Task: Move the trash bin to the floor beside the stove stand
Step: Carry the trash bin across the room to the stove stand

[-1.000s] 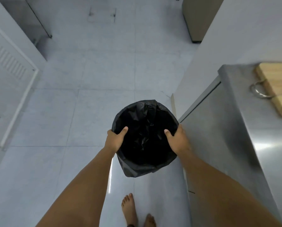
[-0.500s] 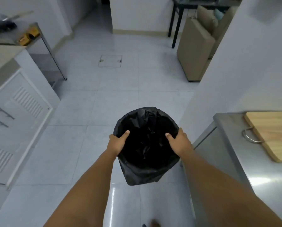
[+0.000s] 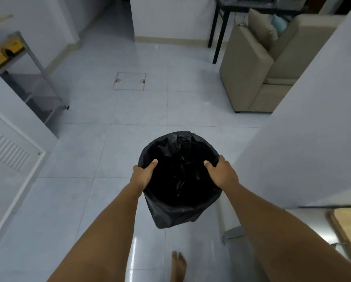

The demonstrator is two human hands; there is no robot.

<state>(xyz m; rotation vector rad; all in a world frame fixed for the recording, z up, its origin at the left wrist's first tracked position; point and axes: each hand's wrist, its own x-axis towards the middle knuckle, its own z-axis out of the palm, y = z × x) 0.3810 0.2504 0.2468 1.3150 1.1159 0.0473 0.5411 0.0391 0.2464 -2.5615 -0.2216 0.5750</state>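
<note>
The trash bin (image 3: 179, 180), round and lined with a black plastic bag, hangs in the air in front of me above the tiled floor. My left hand (image 3: 143, 175) grips its left rim, thumb inside the bag. On the opposite rim my right hand (image 3: 221, 173) holds on the same way. A metal stand (image 3: 38, 74) with thin legs and a lower shelf is at the far left; yellow packets lie on its top. The floor beside that stand is bare tile.
A white cabinet with louvred doors (image 3: 9, 151) runs along the left. A white wall (image 3: 305, 129) rises on my right, with a steel counter and wooden board (image 3: 349, 226) at the lower right. A beige sofa (image 3: 258, 64) and black table legs are ahead. My bare foot (image 3: 178, 265) is below.
The view has tilted up and moved forward, showing more of the room and the metal stand. The bin stays held in both hands; the steel counter has slid towards the lower right edge.
</note>
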